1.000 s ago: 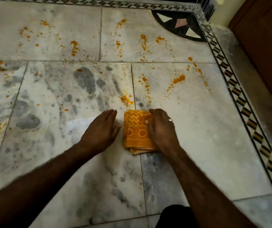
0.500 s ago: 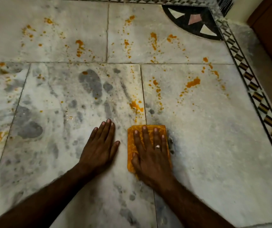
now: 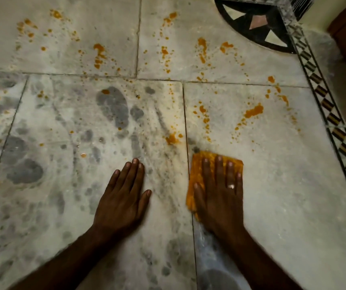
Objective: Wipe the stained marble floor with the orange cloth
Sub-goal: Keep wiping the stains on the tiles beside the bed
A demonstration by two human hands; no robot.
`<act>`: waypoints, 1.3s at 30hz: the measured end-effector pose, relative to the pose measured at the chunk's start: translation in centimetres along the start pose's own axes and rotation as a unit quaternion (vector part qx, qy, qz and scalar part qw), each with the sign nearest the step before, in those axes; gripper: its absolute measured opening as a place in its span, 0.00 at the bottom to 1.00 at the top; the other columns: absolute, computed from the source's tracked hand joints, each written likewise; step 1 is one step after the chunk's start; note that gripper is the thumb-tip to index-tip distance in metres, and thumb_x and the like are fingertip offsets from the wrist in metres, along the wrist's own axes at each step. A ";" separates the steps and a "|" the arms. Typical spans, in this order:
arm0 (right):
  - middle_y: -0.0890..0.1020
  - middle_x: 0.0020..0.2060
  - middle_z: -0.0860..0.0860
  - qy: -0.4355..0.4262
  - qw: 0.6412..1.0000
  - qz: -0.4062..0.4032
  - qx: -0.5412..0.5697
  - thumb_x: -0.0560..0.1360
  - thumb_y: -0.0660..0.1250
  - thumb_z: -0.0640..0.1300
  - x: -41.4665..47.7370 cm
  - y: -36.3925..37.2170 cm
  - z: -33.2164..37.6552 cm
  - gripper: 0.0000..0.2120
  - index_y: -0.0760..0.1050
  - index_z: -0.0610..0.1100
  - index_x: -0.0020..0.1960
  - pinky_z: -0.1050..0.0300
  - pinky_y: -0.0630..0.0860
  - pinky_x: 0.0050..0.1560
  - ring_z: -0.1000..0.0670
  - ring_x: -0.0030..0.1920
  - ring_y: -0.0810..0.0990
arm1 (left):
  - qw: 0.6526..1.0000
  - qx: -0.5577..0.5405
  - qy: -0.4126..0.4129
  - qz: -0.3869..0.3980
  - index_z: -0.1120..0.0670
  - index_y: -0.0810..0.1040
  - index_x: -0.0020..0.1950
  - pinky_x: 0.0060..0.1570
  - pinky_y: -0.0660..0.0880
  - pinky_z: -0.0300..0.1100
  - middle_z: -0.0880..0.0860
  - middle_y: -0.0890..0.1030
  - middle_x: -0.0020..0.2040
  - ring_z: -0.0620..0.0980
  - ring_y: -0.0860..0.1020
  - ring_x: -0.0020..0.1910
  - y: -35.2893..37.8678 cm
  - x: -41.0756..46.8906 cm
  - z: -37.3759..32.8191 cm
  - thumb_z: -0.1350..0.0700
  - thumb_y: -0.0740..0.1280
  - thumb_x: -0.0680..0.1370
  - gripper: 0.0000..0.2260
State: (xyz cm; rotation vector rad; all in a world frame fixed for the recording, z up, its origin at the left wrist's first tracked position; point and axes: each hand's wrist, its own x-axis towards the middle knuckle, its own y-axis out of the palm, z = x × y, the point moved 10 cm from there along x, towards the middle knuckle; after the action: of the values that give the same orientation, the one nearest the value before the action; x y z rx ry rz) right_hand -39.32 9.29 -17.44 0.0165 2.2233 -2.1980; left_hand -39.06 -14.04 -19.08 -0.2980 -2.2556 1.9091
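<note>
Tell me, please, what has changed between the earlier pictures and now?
The right hand flattened onto the orange cloth and slid it rightward, so it now lies just right of the tile seam, leaving a gap to the left hand. The left hand stayed flat on the marble floor, and the orange stains ahead remain unwiped.

The right hand (image 3: 220,197), curled on the orange cloth (image 3: 196,164) a second ago, now lies flat across it, fingers straight. The cloth slides off the grout line (image 3: 185,122) onto the right-hand tile (image 3: 283,185), and the gap to the left hand (image 3: 121,201) opens up.
</note>
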 end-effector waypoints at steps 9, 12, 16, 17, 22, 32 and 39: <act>0.55 0.82 0.46 -0.162 0.985 0.004 0.061 0.82 0.51 0.60 6.8 -0.3 11.2 0.30 0.53 0.54 0.82 0.37 0.47 0.79 0.40 0.82 0.49 | 1.000 -0.003 0.007 -0.014 0.61 0.58 0.80 0.77 0.57 0.56 0.59 0.58 0.81 0.56 0.57 0.81 -0.4 0.1 0.0 0.45 0.49 0.84 0.29; 0.55 0.82 0.46 -0.100 0.994 -0.004 0.039 0.82 0.49 0.61 11.2 0.0 6.8 0.30 0.53 0.54 0.82 0.38 0.49 0.79 0.40 0.81 0.51 | 1.000 -0.005 0.001 -0.001 0.60 0.56 0.81 0.78 0.54 0.54 0.58 0.55 0.82 0.54 0.54 0.82 -0.2 0.0 0.2 0.45 0.48 0.84 0.29; 0.57 0.81 0.45 0.013 1.000 -0.008 0.018 0.82 0.47 0.61 10.3 0.1 -2.4 0.30 0.54 0.53 0.82 0.38 0.51 0.79 0.39 0.81 0.54 | 1.000 -0.010 0.002 0.000 0.60 0.56 0.81 0.78 0.55 0.54 0.58 0.55 0.82 0.54 0.54 0.82 0.0 0.0 0.2 0.45 0.48 0.84 0.29; 0.58 0.81 0.45 0.040 0.999 -0.012 0.012 0.82 0.47 0.60 8.9 0.1 -4.1 0.30 0.54 0.52 0.82 0.37 0.52 0.78 0.39 0.80 0.55 | 1.000 -0.012 0.001 -0.001 0.60 0.56 0.81 0.78 0.55 0.55 0.58 0.55 0.82 0.54 0.54 0.82 0.0 0.0 0.2 0.45 0.49 0.84 0.30; 0.59 0.80 0.39 0.081 0.997 -0.012 0.004 0.82 0.51 0.55 -0.1 -0.1 -2.5 0.30 0.56 0.45 0.81 0.32 0.58 0.75 0.33 0.79 0.58 | 1.000 -0.013 -0.003 -0.017 0.61 0.56 0.81 0.78 0.56 0.57 0.59 0.56 0.82 0.56 0.55 0.81 -0.4 -0.1 -0.1 0.46 0.51 0.83 0.30; 0.55 0.82 0.45 -0.139 0.990 0.025 0.009 0.82 0.53 0.60 6.2 -0.3 9.6 0.31 0.52 0.52 0.82 0.36 0.54 0.77 0.39 0.81 0.51 | 0.999 -0.037 0.015 -0.032 0.63 0.60 0.79 0.76 0.61 0.58 0.61 0.59 0.81 0.57 0.59 0.80 -1.3 0.0 0.1 0.48 0.54 0.83 0.28; 0.59 0.80 0.40 0.067 0.998 0.013 -0.005 0.81 0.49 0.58 5.1 0.0 0.6 0.32 0.55 0.46 0.82 0.33 0.57 0.76 0.35 0.79 0.58 | 0.998 -0.051 0.008 -0.020 0.62 0.60 0.79 0.75 0.62 0.57 0.60 0.59 0.81 0.56 0.58 0.80 -1.1 0.0 0.3 0.47 0.55 0.83 0.29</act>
State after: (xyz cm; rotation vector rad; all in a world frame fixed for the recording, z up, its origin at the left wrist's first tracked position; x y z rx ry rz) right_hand -44.38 8.66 -17.52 0.1983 2.2865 -2.2358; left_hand -39.17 -14.50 -18.08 -0.2782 -2.3339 1.7691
